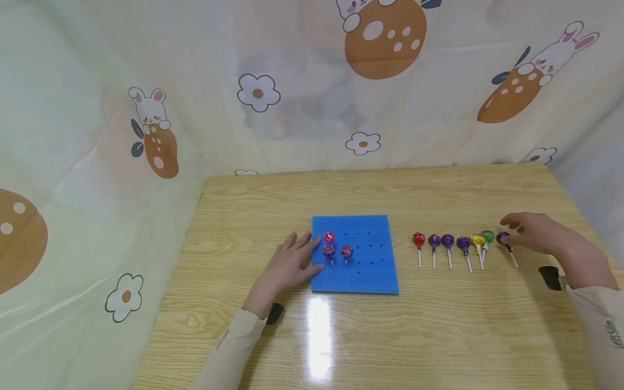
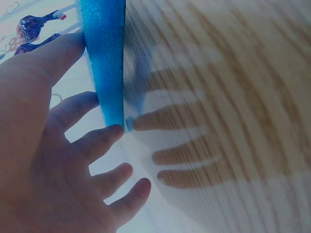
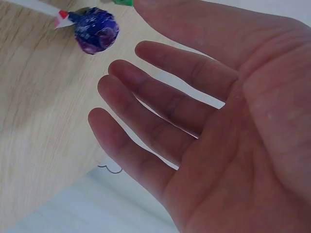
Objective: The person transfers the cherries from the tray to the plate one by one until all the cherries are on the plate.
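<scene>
A blue foam board (image 1: 375, 281) with small holes lies mid-table, three wrapped lollipops standing in its left part, one of them a red lollipop (image 1: 346, 252). My left hand (image 1: 287, 264) rests at the board's left edge, thumb and fingers spread and touching it; the left wrist view shows fingertips against the foam's side (image 2: 109, 63). Over at the right, my right hand (image 1: 538, 233) hovers by the rightmost purple lollipop (image 1: 503, 237), fingers slightly bent. In the right wrist view, that purple lollipop (image 3: 97, 31) lies apart from the fingertips, and nothing is held.
Between board and right hand lie a red lollipop (image 1: 418, 239), several purple ones, a yellow lollipop (image 1: 477, 241) and a green lollipop (image 1: 487, 236), the last two overlapping. Their sticks point toward me. A patterned curtain (image 1: 302, 130) borders the wooden table (image 1: 439, 336) behind and at the sides.
</scene>
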Available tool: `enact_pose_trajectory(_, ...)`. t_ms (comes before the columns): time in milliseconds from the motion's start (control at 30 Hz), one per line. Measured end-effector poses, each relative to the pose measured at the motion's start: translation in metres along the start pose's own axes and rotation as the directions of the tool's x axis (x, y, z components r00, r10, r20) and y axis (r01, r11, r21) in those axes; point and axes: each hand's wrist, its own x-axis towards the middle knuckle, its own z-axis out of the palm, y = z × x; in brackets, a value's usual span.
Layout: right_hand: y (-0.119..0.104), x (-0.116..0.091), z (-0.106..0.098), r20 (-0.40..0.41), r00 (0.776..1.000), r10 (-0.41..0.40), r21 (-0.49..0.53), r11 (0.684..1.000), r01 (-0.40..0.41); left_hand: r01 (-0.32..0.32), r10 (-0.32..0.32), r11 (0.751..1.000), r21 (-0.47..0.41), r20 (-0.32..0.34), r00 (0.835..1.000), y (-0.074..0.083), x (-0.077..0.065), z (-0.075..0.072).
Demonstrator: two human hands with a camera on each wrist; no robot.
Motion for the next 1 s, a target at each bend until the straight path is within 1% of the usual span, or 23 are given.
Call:
enact_pose_trajectory(233,-0.013,-0.002,-0.001,-0.034,0.999,-0.042,0.001,0.999,0.042,0.004,-0.004,1.0,-0.007,0.009,1.0,0.002,-0.001,-0.002)
enact_pose_trajectory(333,-0.022,-0.003,-0.001,-0.052,0.997,-0.052,0.001,0.999,0.052,0.006,-0.006,1.0,-0.009,0.017,1.0,0.002,-0.001,-0.002)
enact_pose_trajectory(567,-0.047,-0.004,0.001,-0.079,0.994,-0.073,0.0,0.997,0.073,0.003,-0.003,1.0,-0.01,0.011,1.0,0.001,-0.001,-0.001)
enact_pose_trajectory(733,-0.065,-0.004,0.006,-0.099,0.992,-0.083,0.004,0.996,0.084,-0.001,0.001,1.0,-0.014,0.012,1.0,0.001,-0.001,0.0)
enact_pose_trajectory(1000,-0.098,0.001,0.019,-0.152,0.98,-0.127,0.025,0.991,0.133,0.005,-0.005,1.0,0.006,0.009,1.0,0.001,-0.001,-0.001)
